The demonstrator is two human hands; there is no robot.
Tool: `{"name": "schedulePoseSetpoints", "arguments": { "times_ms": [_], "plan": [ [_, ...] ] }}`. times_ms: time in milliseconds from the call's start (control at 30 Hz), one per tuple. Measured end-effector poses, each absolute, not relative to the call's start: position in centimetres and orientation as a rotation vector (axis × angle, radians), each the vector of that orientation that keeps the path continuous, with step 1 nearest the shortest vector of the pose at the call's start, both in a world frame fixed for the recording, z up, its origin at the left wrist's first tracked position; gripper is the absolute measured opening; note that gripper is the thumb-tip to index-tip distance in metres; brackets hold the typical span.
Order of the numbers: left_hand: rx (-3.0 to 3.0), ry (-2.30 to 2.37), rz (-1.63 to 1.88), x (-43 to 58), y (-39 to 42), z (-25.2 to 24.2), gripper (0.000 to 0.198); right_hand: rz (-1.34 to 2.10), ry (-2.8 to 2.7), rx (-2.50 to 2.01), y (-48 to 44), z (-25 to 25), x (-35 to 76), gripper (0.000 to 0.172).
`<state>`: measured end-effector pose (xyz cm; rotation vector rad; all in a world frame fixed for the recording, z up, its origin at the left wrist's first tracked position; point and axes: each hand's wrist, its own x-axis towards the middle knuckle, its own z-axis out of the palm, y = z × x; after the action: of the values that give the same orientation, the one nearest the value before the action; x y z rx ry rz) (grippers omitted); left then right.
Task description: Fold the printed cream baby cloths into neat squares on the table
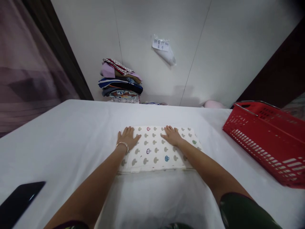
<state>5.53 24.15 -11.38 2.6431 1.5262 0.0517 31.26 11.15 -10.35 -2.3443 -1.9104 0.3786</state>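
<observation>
A white cloth (157, 149) printed with small mushrooms lies folded into a flat rectangle in front of me. Most mushrooms are grey-beige, a few red, blue, purple or green. My left hand (127, 140), with a bracelet at the wrist, presses flat on the cloth's left part, fingers spread. Towards the upper right of the cloth, my right hand (172, 136) also rests flat with its fingers apart. Neither hand grips anything. My right forearm crosses over the cloth's right side and hides part of it.
White sheeting (78, 133) covers the table. A red plastic basket (264, 140) stands at the right, and a dark phone-like object (21, 200) lies at the near left. Behind the far edge rises a stack of folded clothes (121, 82). A paper note (160, 44) hangs on the wall.
</observation>
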Motion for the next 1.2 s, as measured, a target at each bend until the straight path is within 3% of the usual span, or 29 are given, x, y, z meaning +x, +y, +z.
{"name": "schedulePoseSetpoints", "arguments": {
  "times_ms": [200, 467, 1200],
  "plan": [
    [2.622, 1.523, 0.054, 5.5, 24.0, -11.4, 0.081, 0.237, -2.034, -2.133, 13.8, -9.1, 27.1, 0.076],
    [2.607, 1.523, 0.061, 5.5, 24.2, -11.7, 0.082, 0.36, -2.083, -2.059, 15.9, -10.7, 25.0, 0.073],
    [2.666, 1.402, 0.052, 2.5, 21.1, -10.7, 0.075, 0.317, -2.102, -2.048, 4.4, -9.5, 20.4, 0.066]
  ]
}}
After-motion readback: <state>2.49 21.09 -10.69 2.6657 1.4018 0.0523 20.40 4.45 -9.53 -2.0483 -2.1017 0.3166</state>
